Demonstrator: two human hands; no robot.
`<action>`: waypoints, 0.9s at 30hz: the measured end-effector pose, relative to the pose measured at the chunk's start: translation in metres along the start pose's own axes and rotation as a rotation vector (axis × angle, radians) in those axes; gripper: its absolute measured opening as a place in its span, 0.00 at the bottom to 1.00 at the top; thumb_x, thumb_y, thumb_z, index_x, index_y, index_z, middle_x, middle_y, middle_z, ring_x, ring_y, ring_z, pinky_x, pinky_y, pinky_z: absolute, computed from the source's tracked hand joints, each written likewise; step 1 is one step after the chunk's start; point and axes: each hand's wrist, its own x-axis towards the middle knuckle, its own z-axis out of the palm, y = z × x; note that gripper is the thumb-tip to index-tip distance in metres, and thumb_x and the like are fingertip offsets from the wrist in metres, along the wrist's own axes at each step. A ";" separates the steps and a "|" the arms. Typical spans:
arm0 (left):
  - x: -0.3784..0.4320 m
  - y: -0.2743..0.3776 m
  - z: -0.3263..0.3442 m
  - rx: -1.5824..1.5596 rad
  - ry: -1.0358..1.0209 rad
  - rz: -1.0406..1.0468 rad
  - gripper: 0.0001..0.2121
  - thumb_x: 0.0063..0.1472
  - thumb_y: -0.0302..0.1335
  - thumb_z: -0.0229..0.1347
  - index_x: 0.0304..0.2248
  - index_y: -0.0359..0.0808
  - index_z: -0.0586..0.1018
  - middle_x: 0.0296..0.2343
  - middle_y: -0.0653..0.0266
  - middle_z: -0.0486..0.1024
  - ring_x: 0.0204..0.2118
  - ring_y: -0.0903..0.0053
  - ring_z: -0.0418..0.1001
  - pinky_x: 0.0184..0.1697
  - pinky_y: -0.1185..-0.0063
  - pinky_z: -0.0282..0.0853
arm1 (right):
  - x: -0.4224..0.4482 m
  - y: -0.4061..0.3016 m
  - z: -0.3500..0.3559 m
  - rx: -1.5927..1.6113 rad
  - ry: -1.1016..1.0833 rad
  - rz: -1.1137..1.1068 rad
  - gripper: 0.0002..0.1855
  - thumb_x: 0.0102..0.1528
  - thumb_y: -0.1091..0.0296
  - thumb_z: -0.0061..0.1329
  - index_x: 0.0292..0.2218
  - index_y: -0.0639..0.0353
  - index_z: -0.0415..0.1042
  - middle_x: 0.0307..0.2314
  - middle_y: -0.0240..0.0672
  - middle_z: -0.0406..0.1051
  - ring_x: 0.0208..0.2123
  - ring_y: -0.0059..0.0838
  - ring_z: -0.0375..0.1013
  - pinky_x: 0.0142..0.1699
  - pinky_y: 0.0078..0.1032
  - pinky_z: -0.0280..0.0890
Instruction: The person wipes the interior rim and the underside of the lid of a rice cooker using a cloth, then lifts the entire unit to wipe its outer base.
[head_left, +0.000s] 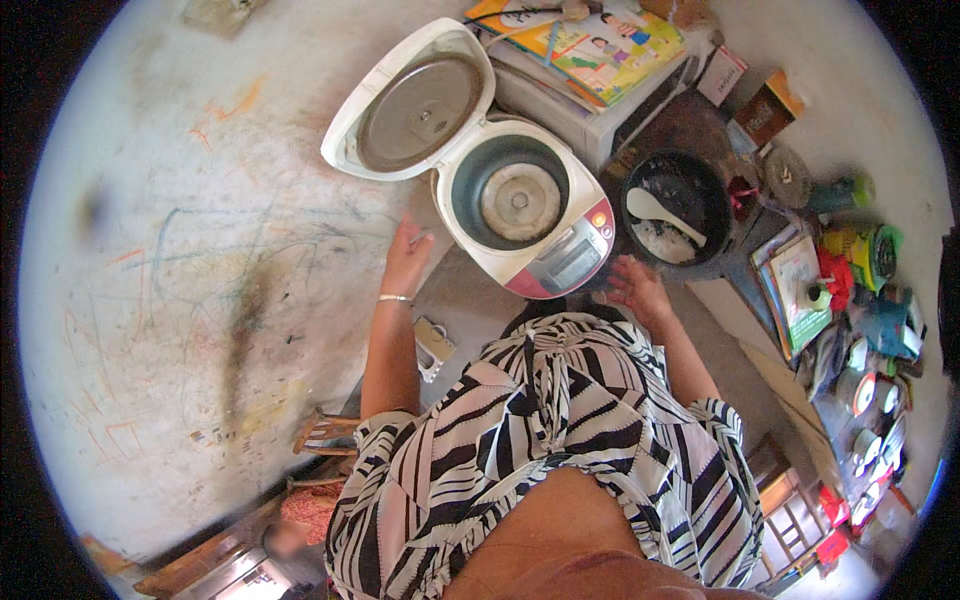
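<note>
A white and red rice cooker (551, 259) stands before me, its lid (424, 112) raised and its inside showing a bare round heating plate (520, 201). To its right is a dark inner pot (694, 176), with a white rice paddle (664, 216) lying over some white rice (660, 241). My left hand (409, 251) is left of the cooker by the wall, fingers partly spread, holding nothing. Just below the pot and right of the cooker's front, my right hand (636, 289) has its fingers apart and empty.
Picture books (622, 52) lie on a white cabinet (551, 120) behind the cooker. A marked wall (187, 262) rises at left. Booklets (799, 292), jars and bottles crowd the right side. Another person (311, 517) is at the lower left, near a wooden chair (326, 435).
</note>
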 end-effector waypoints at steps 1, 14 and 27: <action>0.003 0.009 0.007 -0.061 0.018 -0.086 0.30 0.56 0.32 0.52 0.56 0.46 0.52 0.51 0.57 0.56 0.50 0.70 0.58 0.45 0.68 0.62 | -0.002 -0.007 0.004 -0.004 0.013 -0.019 0.30 0.54 0.47 0.40 0.51 0.59 0.57 0.45 0.37 0.62 0.45 0.34 0.62 0.42 0.33 0.62; 0.133 -0.033 0.047 -0.028 0.232 0.109 0.24 0.49 0.38 0.54 0.44 0.33 0.69 0.40 0.54 0.71 0.44 0.63 0.68 0.45 0.73 0.62 | -0.004 -0.024 0.032 0.039 0.168 -0.041 0.28 0.51 0.43 0.43 0.46 0.52 0.62 0.40 0.29 0.65 0.41 0.30 0.63 0.40 0.43 0.61; 0.169 -0.037 0.045 -0.095 -0.093 0.307 0.26 0.51 0.37 0.56 0.46 0.31 0.67 0.45 0.60 0.66 0.48 0.72 0.63 0.52 0.76 0.56 | 0.010 -0.017 0.042 0.218 -0.059 -0.010 0.41 0.50 0.30 0.30 0.57 0.44 0.43 0.55 0.34 0.47 0.55 0.44 0.50 0.48 0.60 0.50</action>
